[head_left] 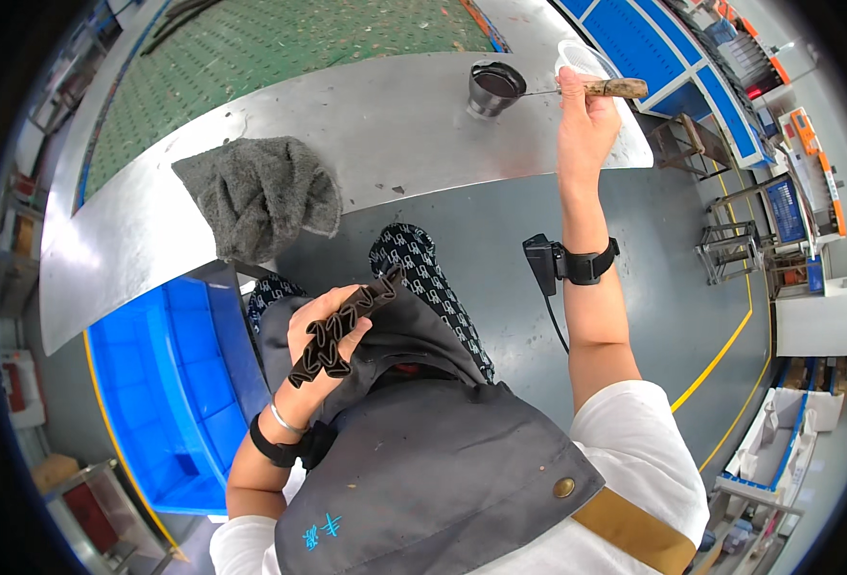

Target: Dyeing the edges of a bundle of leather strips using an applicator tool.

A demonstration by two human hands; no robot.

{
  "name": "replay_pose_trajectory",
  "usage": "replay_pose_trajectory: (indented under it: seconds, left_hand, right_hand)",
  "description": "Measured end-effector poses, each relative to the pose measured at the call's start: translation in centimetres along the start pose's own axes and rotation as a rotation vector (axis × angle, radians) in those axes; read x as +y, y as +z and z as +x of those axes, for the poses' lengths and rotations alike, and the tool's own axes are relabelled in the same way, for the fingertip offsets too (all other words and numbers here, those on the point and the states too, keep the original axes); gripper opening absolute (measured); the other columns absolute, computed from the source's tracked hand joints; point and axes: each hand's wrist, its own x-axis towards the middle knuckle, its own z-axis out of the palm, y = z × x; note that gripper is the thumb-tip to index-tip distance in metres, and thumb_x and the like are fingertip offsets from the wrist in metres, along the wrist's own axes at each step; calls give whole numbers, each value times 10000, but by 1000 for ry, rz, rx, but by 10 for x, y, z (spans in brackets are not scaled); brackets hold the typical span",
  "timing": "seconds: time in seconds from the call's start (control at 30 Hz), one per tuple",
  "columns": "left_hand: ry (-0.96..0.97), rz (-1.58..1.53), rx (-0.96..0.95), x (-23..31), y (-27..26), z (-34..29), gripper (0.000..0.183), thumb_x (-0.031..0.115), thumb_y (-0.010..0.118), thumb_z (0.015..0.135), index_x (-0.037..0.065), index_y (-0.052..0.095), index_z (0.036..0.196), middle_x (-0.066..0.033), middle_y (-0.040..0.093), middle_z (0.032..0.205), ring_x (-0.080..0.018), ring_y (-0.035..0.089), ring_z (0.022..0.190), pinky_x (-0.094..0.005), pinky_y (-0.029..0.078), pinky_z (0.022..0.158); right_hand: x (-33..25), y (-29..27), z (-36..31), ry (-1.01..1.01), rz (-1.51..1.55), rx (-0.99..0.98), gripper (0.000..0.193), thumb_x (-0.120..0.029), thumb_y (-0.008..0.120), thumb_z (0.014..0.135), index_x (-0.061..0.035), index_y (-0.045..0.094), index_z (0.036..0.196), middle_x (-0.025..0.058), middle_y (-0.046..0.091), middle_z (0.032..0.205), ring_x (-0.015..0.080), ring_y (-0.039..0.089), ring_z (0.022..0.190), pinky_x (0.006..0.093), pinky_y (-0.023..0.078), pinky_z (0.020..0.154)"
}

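My left hand (326,331) is closed around a dark brown, jagged bundle (354,321) of several thin, angled pieces with light edges, held above my lap. I cannot tell what kind of parts they are. Between the thumb and fingers of my right hand (588,120) is a slim tool with a worn wooden handle (617,88) and a thin metal shank. The shank points left to a small metal cup (489,103) of dark paste or liquid on the metal tabletop. Its tip, at the cup's rim, cannot be made out.
On the metal table (385,163) lies a crumpled grey towel (265,192), left of the cup. A green perforated mat (299,48) covers the far side. Behind my right hand is a clear plastic container (582,57). Blue bins (160,364) stand at lower left, a metal stool (687,149) at right.
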Motion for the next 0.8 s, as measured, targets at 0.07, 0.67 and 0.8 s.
replay_pose_trajectory:
  seconds: [0.07, 0.67, 0.8]
  left_hand:
    - [-5, -7, 3, 0, 0, 0, 260, 15, 642, 653, 13, 577, 905, -61, 579, 713, -165, 509, 577, -251, 408, 566]
    - [-13, -16, 0, 6, -6, -3, 258, 30, 639, 662, 15, 580, 913, -75, 599, 747, -182, 553, 622, -259, 431, 603]
    - [46, -19, -5, 6, -5, 2, 284, 1, 651, 650, 14, 574, 923, -79, 594, 733, -190, 559, 624, -258, 434, 606]
  right_hand:
    - [-2, 0, -1, 2, -5, -3, 310, -302, 625, 786, -8, 549, 726, -45, 453, 618, 47, 360, 564, 196, 304, 513]
    - [-15, -1, -10, 4, 75, 80, 210, -206, 598, 814, -2, 593, 766, -27, 515, 675, 38, 412, 610, 187, 346, 565]
    - [-51, -5, -23, 97, 393, -20, 262, -237, 505, 867, 13, 563, 819, 47, 549, 781, 85, 430, 673, 215, 365, 637]
